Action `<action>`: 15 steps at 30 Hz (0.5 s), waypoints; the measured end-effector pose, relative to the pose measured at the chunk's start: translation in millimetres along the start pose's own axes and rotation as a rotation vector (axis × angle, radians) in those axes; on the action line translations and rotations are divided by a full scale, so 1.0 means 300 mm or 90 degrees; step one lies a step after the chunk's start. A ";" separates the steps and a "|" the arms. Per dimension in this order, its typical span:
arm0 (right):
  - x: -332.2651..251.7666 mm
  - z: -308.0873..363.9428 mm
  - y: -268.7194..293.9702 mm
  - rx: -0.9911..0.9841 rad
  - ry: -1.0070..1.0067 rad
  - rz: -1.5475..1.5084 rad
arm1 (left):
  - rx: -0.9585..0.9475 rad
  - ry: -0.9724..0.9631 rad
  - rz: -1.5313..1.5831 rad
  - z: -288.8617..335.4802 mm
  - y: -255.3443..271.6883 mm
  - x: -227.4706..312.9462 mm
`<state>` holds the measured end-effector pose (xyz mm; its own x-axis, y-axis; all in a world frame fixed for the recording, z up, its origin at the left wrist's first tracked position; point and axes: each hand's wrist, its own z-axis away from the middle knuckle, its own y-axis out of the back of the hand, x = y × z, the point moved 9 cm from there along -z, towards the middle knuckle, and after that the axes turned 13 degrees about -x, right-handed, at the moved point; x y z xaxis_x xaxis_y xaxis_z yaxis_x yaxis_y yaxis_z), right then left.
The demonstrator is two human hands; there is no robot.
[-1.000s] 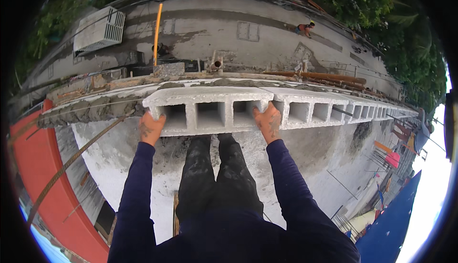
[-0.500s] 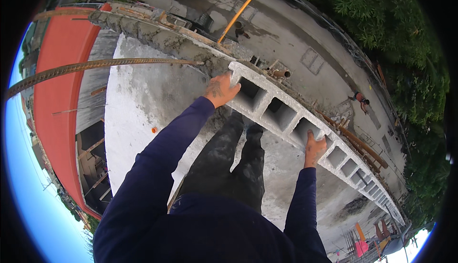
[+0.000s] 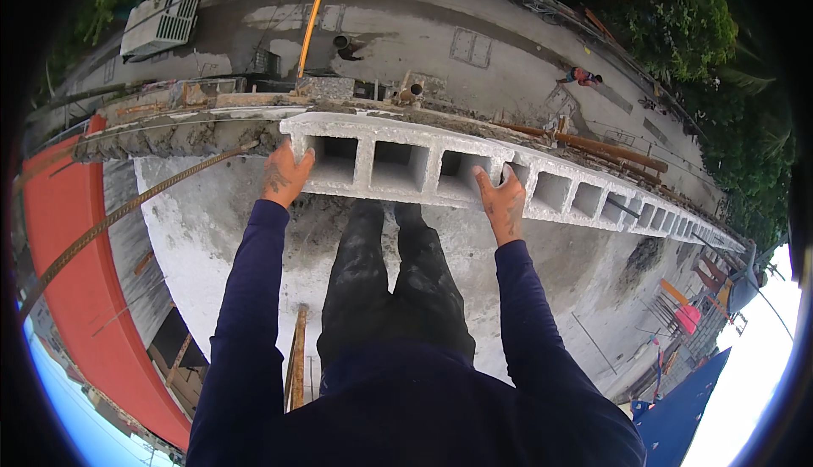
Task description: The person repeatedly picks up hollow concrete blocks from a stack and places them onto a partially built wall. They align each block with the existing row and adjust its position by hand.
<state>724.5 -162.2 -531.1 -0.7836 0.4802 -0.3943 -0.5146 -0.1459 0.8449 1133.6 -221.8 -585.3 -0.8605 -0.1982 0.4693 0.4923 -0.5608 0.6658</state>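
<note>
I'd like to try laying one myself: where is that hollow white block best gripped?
By its two short ends, one hand each, from the near side. The left hand and right hand already clasp the hollow block so; its long body and open cells favour that.

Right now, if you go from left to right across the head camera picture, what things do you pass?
Red roof → rusty steel bar → left hand → hollow concrete block → right hand → row of blocks → blue tarp.
</note>
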 end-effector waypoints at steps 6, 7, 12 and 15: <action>-0.013 0.096 0.218 0.107 0.125 -0.694 | 0.005 0.009 0.005 0.008 0.014 -0.005; -0.051 0.097 0.240 0.109 0.224 -0.733 | 0.009 -0.030 0.032 0.011 0.019 0.013; -0.123 0.031 0.099 0.102 0.321 -0.559 | 0.013 -0.060 0.090 0.024 0.037 0.041; -0.047 0.026 0.052 0.084 0.262 -0.652 | -0.004 -0.003 0.028 0.022 0.032 0.024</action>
<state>730.2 -164.4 -509.4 -0.0779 -0.0064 -0.9969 -0.9627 0.2604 0.0735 1133.0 -223.1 -571.7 -0.8370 -0.2191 0.5015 0.5294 -0.5565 0.6403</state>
